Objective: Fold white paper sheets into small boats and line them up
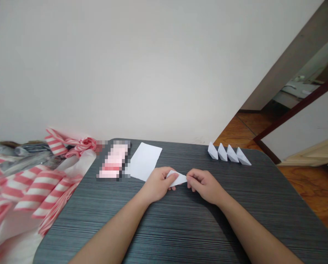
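Note:
A small folded piece of white paper is held between both hands above the middle of the dark table. My left hand grips its left side, thumb on top and fingers underneath. At the paper's pointed right end, my right hand pinches the tip between thumb and forefinger. Just beyond my left hand lie flat white paper sheets; whether it is one sheet or a stack I cannot tell. Several folded white paper boats stand in a row at the table's far right.
A pixelated, phone-shaped item lies at the table's far left. Red-and-white striped cloth is heaped beyond the left edge. A pale wall rises behind the table, and wooden flooring shows to the right.

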